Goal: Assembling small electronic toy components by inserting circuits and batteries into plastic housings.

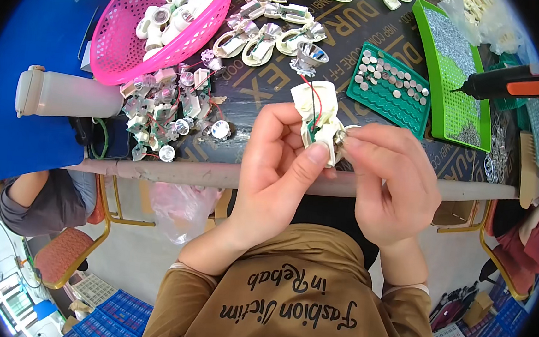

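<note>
My left hand [282, 169] grips a cream plastic lamp housing [316, 99] with a bit of green circuit board inside. A red and a black wire run up from it to a silver cone-shaped reflector [310, 56], which lies just beyond on the table. My right hand [395, 178] is closed in a pinch against the housing's right side; what its fingertips hold is too small and hidden to name. A teal ridged tray [385, 108] with several silver round discs lies just past my right hand.
A pink basket [111, 45] of white housings stands far left, a pale bottle [66, 97] near it. Loose reflector assemblies [173, 107] are heaped left of my hands. Right are a green tray [440, 87] of small metal parts and a black-orange electric screwdriver [504, 84]. Other people sit at both sides.
</note>
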A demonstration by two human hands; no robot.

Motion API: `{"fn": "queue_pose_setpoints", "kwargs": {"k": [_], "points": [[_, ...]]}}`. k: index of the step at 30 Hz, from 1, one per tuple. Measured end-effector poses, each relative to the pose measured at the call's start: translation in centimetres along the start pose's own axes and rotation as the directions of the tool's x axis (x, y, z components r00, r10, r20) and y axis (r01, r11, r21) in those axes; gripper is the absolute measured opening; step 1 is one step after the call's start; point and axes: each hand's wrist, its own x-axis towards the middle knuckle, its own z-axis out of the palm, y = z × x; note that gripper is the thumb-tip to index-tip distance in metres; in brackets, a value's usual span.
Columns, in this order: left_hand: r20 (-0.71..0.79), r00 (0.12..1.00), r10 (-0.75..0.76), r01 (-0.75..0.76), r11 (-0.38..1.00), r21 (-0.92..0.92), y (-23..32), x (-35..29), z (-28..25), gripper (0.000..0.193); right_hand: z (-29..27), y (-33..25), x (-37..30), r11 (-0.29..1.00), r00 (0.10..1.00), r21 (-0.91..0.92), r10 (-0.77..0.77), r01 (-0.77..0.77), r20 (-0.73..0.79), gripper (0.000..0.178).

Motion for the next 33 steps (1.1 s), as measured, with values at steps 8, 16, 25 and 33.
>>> {"fn": "queue_pose_setpoints", "kwargs": {"k": [8,16,25,33], "points": [[0.026,0.999,-0.026,0.024,0.999,0.042,0.5,0.2,-0.3,0.025,-0.4,0.6,0.6,1.0,0.996,0.021,0.0,-0.001,0.088,0.023],[0.008,1.0,-0.005,0.003,0.967,0.256,1.2,-0.1,-0.2,0.027,-0.9,1.7,1.4,0.61,0.796,0.515,0.413,-0.602,0.441,0.023],[0.017,0.993,0.115,-0.116,0.986,0.116,-0.4,0.5,-1.5,0.03,1.1,0.6,0.4,0.205,0.681,0.692,0.502,-0.692,0.533,0.021],[-0.018,0.977,0.211,-0.209,0.975,0.081,-0.7,0.1,-0.5,0.03,1.5,-0.4,-0.5,0.424,0.683,0.536,0.487,-0.73,0.544,0.023]]}}
